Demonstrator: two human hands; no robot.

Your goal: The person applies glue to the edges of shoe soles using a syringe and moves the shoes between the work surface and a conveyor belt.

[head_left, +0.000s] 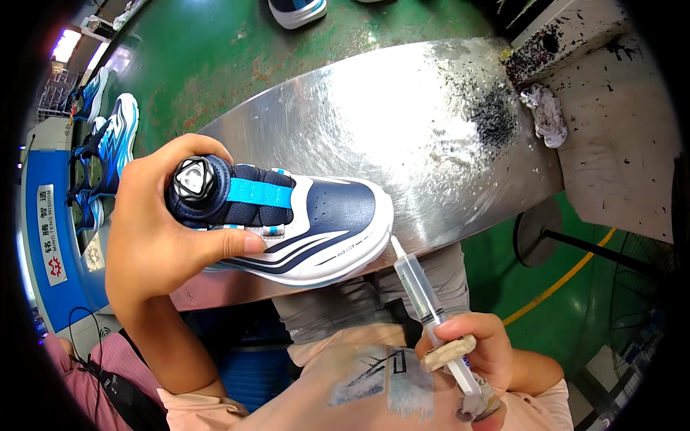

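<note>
- Nearest to me, my right hand [480,352] has its fingers curled tight around a clear plastic syringe [424,298], thumb wrapped in tape; the nozzle points up and to the left, its tip just touching the toe edge of the sneaker [302,223].
- My left hand [162,233] is closed around the heel end of that sneaker, thumb lying along its side, holding it on its side at the near edge of the metal table [402,122].
- The sneaker is navy and white, with a smooth white sole, mesh padding, a bright blue strap and a round black dial closure on top.
- The table is brushed, scratched steel, peppered with black specks towards its far right.
- Beyond that, a crumpled white rag [546,115] sits on a stained pale bench [618,136].
- On the left, more blue sneakers [108,144] lie on a blue machine [43,237], well apart from my hands.
- Farthest off is worn green floor [237,50].
</note>
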